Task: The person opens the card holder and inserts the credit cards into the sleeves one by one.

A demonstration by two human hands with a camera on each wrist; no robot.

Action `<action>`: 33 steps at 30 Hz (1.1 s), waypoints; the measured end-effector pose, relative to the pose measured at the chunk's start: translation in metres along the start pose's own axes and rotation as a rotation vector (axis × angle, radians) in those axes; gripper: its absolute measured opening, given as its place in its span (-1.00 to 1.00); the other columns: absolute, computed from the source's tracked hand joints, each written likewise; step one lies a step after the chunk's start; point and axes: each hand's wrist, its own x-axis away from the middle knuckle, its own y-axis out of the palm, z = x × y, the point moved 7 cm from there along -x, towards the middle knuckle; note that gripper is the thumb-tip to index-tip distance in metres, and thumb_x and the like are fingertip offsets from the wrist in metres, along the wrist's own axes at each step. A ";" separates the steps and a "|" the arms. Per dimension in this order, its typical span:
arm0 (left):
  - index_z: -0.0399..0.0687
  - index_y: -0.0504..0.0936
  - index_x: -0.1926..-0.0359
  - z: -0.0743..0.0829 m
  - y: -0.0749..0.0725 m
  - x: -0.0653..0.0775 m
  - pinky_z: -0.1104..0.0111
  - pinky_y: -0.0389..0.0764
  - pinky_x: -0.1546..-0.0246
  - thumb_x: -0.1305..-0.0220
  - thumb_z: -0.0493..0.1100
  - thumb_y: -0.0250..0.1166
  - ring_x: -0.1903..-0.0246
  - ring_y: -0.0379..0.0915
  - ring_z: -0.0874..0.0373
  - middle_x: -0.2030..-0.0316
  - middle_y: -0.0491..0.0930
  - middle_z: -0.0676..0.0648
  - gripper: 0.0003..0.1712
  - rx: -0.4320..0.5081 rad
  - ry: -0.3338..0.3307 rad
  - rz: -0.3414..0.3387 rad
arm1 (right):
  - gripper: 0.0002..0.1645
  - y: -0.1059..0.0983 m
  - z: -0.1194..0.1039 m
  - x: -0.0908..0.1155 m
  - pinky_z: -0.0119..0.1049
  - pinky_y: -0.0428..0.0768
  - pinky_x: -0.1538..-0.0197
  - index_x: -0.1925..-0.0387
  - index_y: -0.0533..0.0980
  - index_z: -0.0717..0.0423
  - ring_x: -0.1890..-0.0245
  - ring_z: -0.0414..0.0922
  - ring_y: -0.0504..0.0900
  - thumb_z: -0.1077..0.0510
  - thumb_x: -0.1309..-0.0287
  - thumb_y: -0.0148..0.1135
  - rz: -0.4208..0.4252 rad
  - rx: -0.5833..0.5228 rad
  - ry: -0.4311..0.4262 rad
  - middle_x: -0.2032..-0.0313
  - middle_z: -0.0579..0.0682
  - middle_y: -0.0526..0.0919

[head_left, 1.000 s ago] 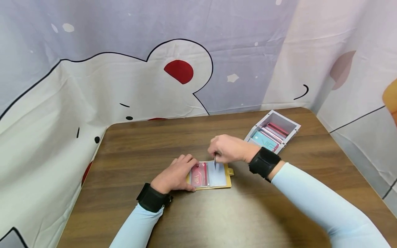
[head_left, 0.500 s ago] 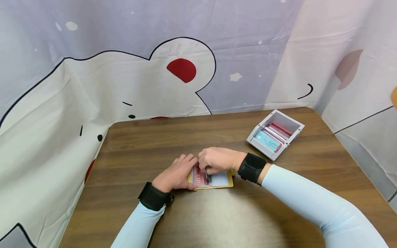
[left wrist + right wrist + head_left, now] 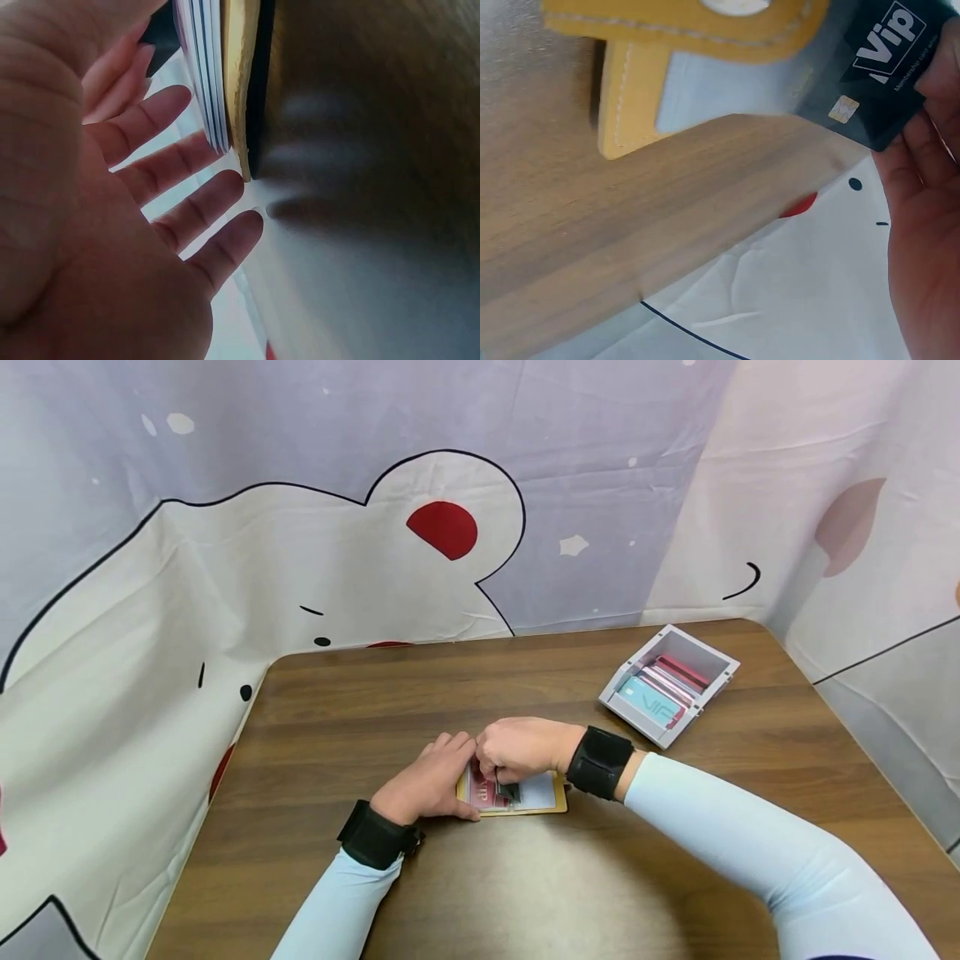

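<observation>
A yellow card holder lies opened on the table, with a pink VIP card behind its left clear sleeve. My left hand rests along the holder's left side. In the left wrist view its loosely extended fingers reach the edges of the stacked sleeves, some tips touching them. My right hand pinches a black Vip card between thumb and fingers, tilted over the middle of the holder. The card's lower end meets the right-hand sleeve, and part of the card is hidden by my fingers.
A grey open box holding several cards, a teal one in front, stands at the table's back right. The wooden table ends at a printed cloth behind. The holder's strap sticks out on its right.
My right hand has moved left and down with the black card, from above the right sleeve to the middle of the holder, tilting the card. The left hand has hardly moved.
</observation>
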 end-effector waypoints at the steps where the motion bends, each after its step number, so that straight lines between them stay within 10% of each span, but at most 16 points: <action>1: -0.04 0.43 -0.14 0.000 0.000 0.000 0.12 0.41 -0.11 0.14 0.20 0.69 -0.04 0.28 0.00 0.00 0.43 0.01 -0.09 0.004 -0.001 0.000 | -0.75 0.001 0.001 0.000 -0.50 0.48 0.30 0.61 0.63 -0.04 0.40 -0.27 0.52 0.34 -0.06 0.34 -0.010 0.002 0.013 0.49 -0.21 0.61; 33: 0.00 0.45 -0.21 -0.001 -0.001 0.001 0.07 0.39 -0.14 0.14 0.16 0.70 -0.08 0.30 -0.02 -0.09 0.46 -0.01 -0.06 0.058 -0.002 0.022 | -0.59 0.013 0.013 0.006 -0.59 0.20 0.47 0.78 0.47 -0.01 0.57 -0.41 0.25 0.39 -0.05 0.30 -0.083 -0.148 0.183 0.61 -0.29 0.34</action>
